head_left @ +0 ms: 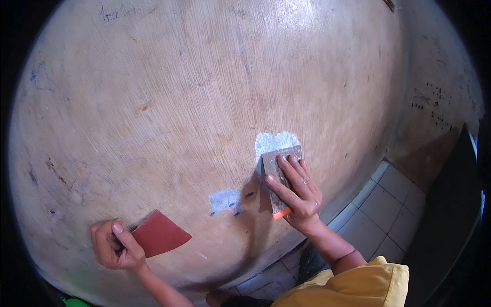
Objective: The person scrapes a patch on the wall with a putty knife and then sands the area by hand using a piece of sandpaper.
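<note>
My right hand [302, 192] grips a putty scraper [276, 166] with a worn grey metal blade and an orange end. My fingers lie along the blade, which is against the brownish wall [169, 117]. Just above its edge shows a whitish patch of filler [279, 140], partly hidden by the blade. Lower left of the scraper is a second, smaller white patch [225, 201]. My left hand [117, 244] is closed on a sheet of reddish-brown sandpaper [161, 234], held close to the wall at the lower left, away from both patches.
Pale floor tiles [381, 215] run along the wall's foot at the right. A dark upright panel [445, 220] stands at the far right, near a side wall with dark marks [434, 105]. Something green [75, 302] shows at the bottom left.
</note>
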Action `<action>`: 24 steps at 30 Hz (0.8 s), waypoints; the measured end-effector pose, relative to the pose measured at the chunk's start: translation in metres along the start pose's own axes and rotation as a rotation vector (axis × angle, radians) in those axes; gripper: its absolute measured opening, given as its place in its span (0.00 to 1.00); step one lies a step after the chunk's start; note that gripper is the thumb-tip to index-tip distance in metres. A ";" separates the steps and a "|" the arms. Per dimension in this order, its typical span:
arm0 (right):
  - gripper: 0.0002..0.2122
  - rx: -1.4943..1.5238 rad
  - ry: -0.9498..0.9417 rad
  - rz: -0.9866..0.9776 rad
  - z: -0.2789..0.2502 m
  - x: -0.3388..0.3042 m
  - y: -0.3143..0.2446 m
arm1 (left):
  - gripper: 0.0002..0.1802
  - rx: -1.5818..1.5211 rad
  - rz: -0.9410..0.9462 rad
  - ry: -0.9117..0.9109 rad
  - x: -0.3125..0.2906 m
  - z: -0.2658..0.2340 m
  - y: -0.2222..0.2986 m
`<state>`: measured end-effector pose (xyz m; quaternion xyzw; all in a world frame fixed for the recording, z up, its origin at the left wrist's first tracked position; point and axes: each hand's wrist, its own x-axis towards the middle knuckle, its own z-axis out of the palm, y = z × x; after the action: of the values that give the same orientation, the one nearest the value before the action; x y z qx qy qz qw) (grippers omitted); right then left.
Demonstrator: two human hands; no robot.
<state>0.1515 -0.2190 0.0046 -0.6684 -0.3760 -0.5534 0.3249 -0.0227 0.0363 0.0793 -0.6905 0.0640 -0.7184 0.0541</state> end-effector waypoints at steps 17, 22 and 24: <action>0.18 0.082 0.005 -0.003 0.001 -0.002 0.006 | 0.09 0.010 -0.038 -0.015 -0.005 -0.001 -0.001; 0.16 0.160 0.122 0.045 -0.001 0.024 0.015 | 0.10 -0.001 -0.044 0.021 -0.005 0.003 0.000; 0.16 0.210 0.041 0.040 -0.007 0.007 0.012 | 0.10 0.014 -0.062 -0.002 -0.006 0.001 0.001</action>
<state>0.1594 -0.2298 0.0129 -0.6267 -0.4117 -0.5179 0.4119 -0.0219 0.0367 0.0732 -0.6923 0.0377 -0.7197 0.0368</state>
